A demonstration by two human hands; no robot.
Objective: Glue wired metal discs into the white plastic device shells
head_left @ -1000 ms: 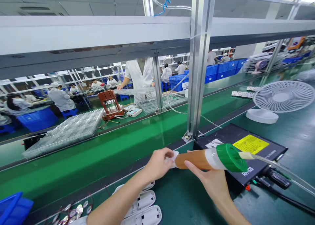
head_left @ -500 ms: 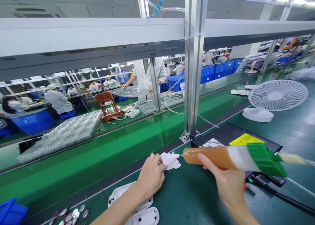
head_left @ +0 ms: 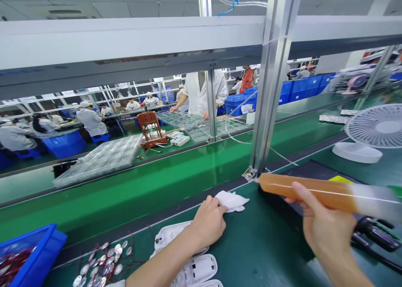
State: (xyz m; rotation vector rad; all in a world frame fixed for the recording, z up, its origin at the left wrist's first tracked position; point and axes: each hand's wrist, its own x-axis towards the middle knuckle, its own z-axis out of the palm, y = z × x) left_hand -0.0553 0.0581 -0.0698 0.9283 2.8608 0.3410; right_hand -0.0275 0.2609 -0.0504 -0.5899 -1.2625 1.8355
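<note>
My left hand (head_left: pixel 209 222) is closed, its fingers pinching a crumpled white tissue (head_left: pixel 234 201) against the green bench. In my right hand (head_left: pixel 328 226) is a large dispensing syringe (head_left: pixel 314 190) filled with amber material, held almost level. Its narrow tip points left, above and to the right of the tissue and apart from it. White plastic housings (head_left: pixel 201 269) lie below my left forearm, which partly covers them. Left of them, several small round metal discs (head_left: pixel 109 259) with dark red wires are scattered on the bench.
A blue bin (head_left: pixel 47 253) with wired parts stands at lower left. A metal post (head_left: pixel 273 90) rises beyond the syringe. At right are a white fan (head_left: pixel 358 152) and a dark flat panel (head_left: pixel 314 169). Across the green conveyor (head_left: pixel 157 182), a person (head_left: pixel 204 94) handles clear trays.
The view has turned left, showing more discs and the blue bin. My right hand has drawn the syringe tip away from the tissue, up and right. My left hand stays on the tissue.
</note>
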